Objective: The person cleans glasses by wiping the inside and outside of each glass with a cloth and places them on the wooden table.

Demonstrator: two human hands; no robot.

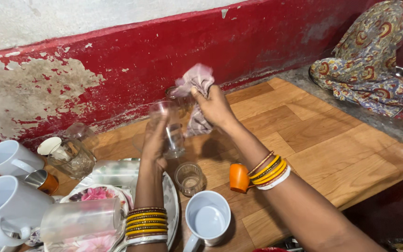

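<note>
The left hand (155, 142) is clenched around a clear glass (168, 128), holding it up over the wooden floor, between the red wall and the near cups. The right hand (215, 107) grips a pale cloth (196, 86) bunched at the glass's far side, touching it. The glass looks light, stiff, brittle and likely slick; a grip around its lower wall seems safest. A white mug (207, 220), a small glass (190, 177) and an orange cup (239, 178) stand near
</note>
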